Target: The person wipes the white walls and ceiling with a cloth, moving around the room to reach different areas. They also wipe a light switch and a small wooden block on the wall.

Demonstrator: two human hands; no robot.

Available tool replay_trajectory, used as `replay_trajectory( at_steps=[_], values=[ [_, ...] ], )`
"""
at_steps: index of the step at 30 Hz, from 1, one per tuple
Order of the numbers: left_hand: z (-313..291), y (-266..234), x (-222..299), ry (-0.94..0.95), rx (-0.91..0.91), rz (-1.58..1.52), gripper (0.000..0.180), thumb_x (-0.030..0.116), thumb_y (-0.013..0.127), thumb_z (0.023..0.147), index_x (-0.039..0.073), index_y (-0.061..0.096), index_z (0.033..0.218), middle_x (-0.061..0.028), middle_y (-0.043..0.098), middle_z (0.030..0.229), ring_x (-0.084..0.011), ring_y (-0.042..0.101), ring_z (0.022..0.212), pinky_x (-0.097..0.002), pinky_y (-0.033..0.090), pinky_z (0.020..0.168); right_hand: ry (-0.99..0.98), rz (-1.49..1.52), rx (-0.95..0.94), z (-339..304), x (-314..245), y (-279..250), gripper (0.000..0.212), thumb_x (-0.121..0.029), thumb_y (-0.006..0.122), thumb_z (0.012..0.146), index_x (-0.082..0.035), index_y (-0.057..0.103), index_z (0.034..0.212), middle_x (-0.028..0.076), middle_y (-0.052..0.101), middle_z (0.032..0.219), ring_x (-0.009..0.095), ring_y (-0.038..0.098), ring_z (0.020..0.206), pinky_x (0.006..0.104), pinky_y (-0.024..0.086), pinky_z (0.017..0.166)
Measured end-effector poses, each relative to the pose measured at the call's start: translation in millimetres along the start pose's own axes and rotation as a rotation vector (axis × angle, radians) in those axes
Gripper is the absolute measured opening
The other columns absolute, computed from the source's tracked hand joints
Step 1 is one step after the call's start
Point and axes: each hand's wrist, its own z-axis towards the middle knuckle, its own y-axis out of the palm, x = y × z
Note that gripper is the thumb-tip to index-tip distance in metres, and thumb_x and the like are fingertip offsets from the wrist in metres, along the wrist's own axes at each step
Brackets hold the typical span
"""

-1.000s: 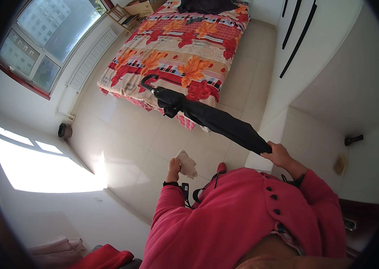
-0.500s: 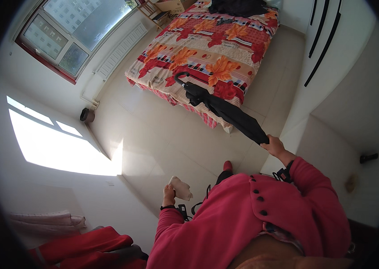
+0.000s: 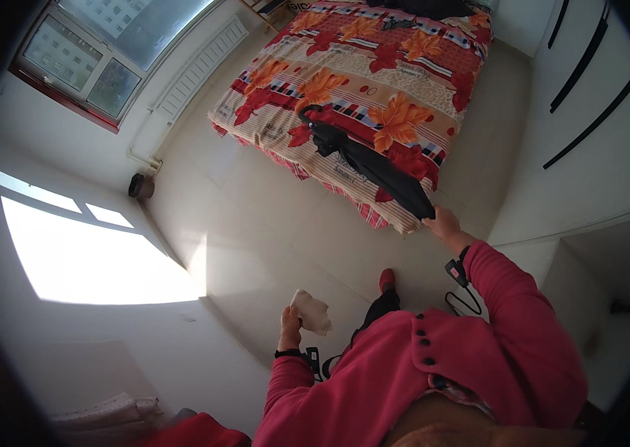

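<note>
My right hand (image 3: 443, 223) grips a closed black umbrella (image 3: 374, 167) by its tip end. The umbrella points away from me to the upper left, and its curved handle overlaps the bed in the picture. Whether it touches the bed, I cannot tell. Low at my left side, my left hand (image 3: 290, 325) is closed on a crumpled whitish cloth (image 3: 312, 311) that hangs out past the fingers. A dark band with a small device sits on each wrist.
Ahead stands a bed (image 3: 345, 93) with a red, orange and cream leaf-patterned cover. White cabinets (image 3: 590, 127) with long black handles line the right. A radiator (image 3: 199, 67) runs under the window, and a dark bin (image 3: 141, 186) stands by the left wall. Red clothing (image 3: 199, 432) lies lower left.
I have moved forward, so the bed and cabinets appear nearer. The umbrella's held end has shifted slightly left and up in view. Both hands keep their hold.
</note>
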Motion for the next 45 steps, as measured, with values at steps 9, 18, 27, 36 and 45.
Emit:
replay_trajectory(
  at_steps=[9,18,27,36,45],
  values=[
    [32,-42,-27,0.073,0.030,0.190,0.016,0.025,0.053,0.095,0.013,0.061,0.100,0.0009,0.057,0.077,-0.0108,0.051,0.054,-0.0271,0.042,0.050,-0.022,-0.092,-0.215,155,-27,91,0.060,-0.023,0.075,0.077,0.002,0.052,0.126,0.026,0.067,0.111,0.041,0.065,0.104,0.0480,0.052,0.089],
    [11,-38,-9,-0.192,0.120,-0.016,0.013,0.023,0.052,0.095,0.010,0.058,0.094,0.0017,0.049,0.072,-0.0098,0.047,0.053,-0.0276,0.035,0.047,0.058,-0.039,-0.034,151,31,94,0.047,-0.003,0.064,0.083,0.000,0.050,0.127,0.024,0.063,0.118,0.041,0.062,0.109,0.0475,0.051,0.089],
    [43,27,36,-0.064,-0.053,0.034,0.018,0.027,0.053,0.094,0.012,0.060,0.101,0.0008,0.057,0.080,-0.0121,0.052,0.062,-0.0276,0.042,0.054,0.044,0.120,-0.413,70,59,74,0.046,-0.024,0.062,0.094,-0.007,0.054,0.136,0.016,0.068,0.118,0.025,0.070,0.093,0.0382,0.055,0.073],
    [-63,262,181,0.340,-0.695,0.310,0.026,0.026,0.050,0.101,0.004,0.059,0.111,-0.0032,0.061,0.102,-0.0119,0.058,0.088,-0.0274,0.046,0.072,-0.001,0.739,-0.500,-114,88,-19,0.069,-0.042,0.057,0.099,-0.001,0.034,0.149,0.015,0.058,0.133,0.022,0.059,0.116,0.0351,0.049,0.094],
    [-278,425,145,0.245,-1.256,0.327,0.020,0.015,0.052,0.101,0.004,0.061,0.116,-0.0036,0.066,0.108,-0.0110,0.061,0.097,-0.0252,0.048,0.087,-0.348,1.101,-0.297,-280,118,-158,0.086,-0.053,0.068,0.090,-0.009,0.029,0.153,0.006,0.049,0.143,0.016,0.047,0.128,0.0351,0.040,0.105]
  ],
)
